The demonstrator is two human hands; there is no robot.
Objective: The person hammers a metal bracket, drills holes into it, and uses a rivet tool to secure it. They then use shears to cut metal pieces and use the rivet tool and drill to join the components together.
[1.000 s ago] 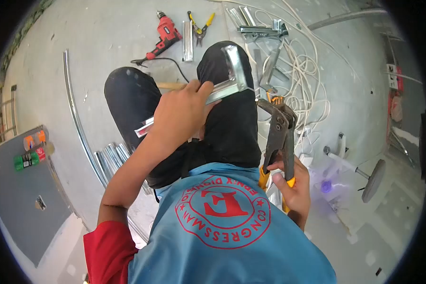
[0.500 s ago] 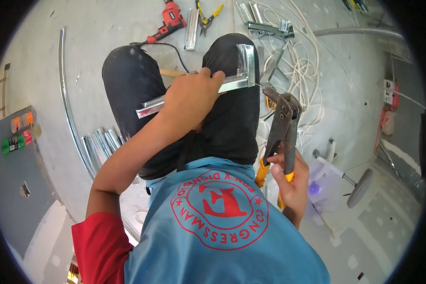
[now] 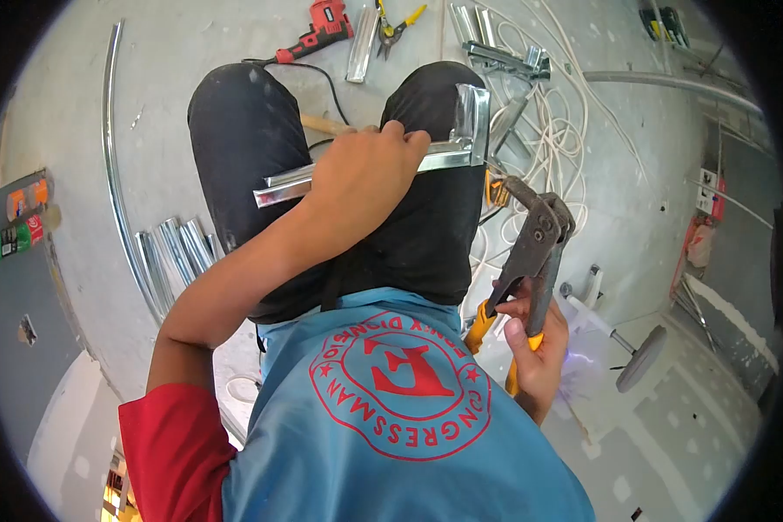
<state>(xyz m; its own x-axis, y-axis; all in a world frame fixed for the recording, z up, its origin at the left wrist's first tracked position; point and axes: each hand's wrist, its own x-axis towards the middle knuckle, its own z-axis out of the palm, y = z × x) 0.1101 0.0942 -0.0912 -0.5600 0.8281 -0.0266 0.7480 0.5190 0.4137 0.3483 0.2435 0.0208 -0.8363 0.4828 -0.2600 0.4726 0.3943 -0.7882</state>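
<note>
- I keep my left hand (image 3: 361, 178) curled tightly around the metal channels (image 3: 448, 159).
- My right hand (image 3: 544, 352) grips the yellow-handled tool (image 3: 535, 239), handles (image 3: 478, 327) spread.

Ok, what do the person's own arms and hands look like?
The left hand and right hand are bare, no gloves visible. The left arm has a short red sleeve ending above the elbow; no watch shows. The right arm is mostly hidden by the blue shirt, so its sleeve can't be seen.
</note>
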